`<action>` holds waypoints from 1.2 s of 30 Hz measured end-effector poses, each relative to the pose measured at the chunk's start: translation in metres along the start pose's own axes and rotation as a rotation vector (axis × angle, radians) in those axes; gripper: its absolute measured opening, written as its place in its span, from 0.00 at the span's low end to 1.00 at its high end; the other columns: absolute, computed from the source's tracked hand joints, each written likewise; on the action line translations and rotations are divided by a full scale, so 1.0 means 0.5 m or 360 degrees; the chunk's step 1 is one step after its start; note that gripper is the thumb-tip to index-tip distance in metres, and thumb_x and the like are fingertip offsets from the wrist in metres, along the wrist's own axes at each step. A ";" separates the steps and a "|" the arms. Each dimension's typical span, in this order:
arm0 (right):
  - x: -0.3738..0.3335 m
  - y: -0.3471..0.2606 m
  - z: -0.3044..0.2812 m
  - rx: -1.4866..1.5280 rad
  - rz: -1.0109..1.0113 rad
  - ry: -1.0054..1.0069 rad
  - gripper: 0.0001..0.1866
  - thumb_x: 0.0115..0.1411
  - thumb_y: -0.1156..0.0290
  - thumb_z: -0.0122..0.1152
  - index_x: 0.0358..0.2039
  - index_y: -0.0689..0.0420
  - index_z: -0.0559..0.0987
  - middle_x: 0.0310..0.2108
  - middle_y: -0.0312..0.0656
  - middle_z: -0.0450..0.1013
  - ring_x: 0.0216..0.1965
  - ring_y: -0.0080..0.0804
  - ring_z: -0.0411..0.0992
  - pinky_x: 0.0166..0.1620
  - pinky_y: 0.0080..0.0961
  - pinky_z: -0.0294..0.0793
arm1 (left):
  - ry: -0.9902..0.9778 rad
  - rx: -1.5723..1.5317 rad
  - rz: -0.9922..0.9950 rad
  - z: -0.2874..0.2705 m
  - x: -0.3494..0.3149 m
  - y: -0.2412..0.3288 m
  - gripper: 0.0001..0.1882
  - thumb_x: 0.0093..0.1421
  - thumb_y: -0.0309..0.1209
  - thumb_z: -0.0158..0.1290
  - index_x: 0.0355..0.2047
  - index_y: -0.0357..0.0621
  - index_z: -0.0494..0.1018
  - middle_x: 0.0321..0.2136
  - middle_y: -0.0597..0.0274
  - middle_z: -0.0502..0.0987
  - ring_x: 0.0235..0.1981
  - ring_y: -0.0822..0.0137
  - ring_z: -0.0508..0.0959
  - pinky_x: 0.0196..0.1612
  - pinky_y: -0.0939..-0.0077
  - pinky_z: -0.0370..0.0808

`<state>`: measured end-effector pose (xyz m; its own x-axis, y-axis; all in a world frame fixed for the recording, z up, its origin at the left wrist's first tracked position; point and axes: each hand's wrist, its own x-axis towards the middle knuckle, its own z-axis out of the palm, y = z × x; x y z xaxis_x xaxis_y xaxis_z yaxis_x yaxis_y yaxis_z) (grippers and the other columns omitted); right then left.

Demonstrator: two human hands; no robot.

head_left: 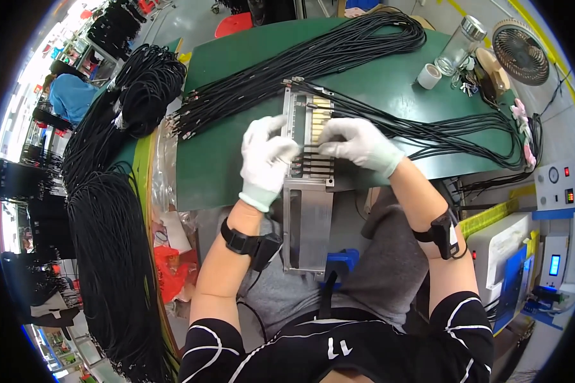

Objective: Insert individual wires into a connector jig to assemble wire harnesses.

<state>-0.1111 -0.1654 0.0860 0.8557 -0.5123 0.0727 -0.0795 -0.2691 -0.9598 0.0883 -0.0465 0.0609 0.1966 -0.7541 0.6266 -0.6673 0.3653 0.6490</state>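
A long metal fixture (306, 223) with a row of slots reaches over the near edge of the green table. Several brass-coloured pieces (320, 119) line its upper part, and black cable ends (317, 170) lie side by side across the lower slots. My left hand (266, 153), in a white glove, is at the fixture's left side, fingers curled and thumb over the slots; what it grips, if anything, is hidden. From the right, my gloved right hand (358, 143) pinches a black cable over the slots. The loose cables (428, 131) run off to the right beyond it.
Behind the fixture lies a long bundle of black cables (313, 54). More cables (112, 242) hang thickly on the left. At the back right are a glass jar (457, 48), a white roll (429, 76) and a small fan (521, 52). Equipment with displays (559, 185) stands at right.
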 end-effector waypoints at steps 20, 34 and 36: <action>-0.026 -0.006 -0.017 -0.1657 -0.0467 0.0407 0.06 0.48 0.69 0.69 0.28 0.50 0.80 0.25 0.34 0.73 0.38 0.37 0.72 0.45 0.34 0.69 | -0.0243 0.0387 -0.0246 -0.020 -0.005 -0.018 0.10 0.62 0.28 0.56 0.43 0.42 0.81 0.43 0.55 0.82 0.49 0.56 0.78 0.56 0.65 0.72; -0.016 -0.002 -0.061 -0.1680 -0.0269 0.0549 0.07 0.48 0.65 0.71 0.26 0.50 0.81 0.27 0.35 0.75 0.38 0.38 0.73 0.42 0.35 0.71 | -0.0593 0.0914 0.0112 0.036 -0.006 0.033 0.17 0.57 0.49 0.59 0.47 0.71 0.83 0.62 0.49 0.70 0.65 0.46 0.62 0.69 0.46 0.54; -0.016 0.000 -0.080 -0.1844 -0.0154 0.0645 0.07 0.48 0.64 0.71 0.26 0.50 0.82 0.28 0.35 0.75 0.39 0.38 0.73 0.42 0.35 0.71 | -0.0695 0.0967 0.0134 0.048 0.012 0.030 0.16 0.57 0.50 0.59 0.46 0.72 0.84 0.61 0.50 0.71 0.66 0.47 0.62 0.70 0.44 0.51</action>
<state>-0.1385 -0.1939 0.0962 0.6793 -0.6105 0.4073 -0.6079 -0.7790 -0.1537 0.0623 -0.0587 0.0642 -0.0908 -0.9310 0.3535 -0.9713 0.1611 0.1748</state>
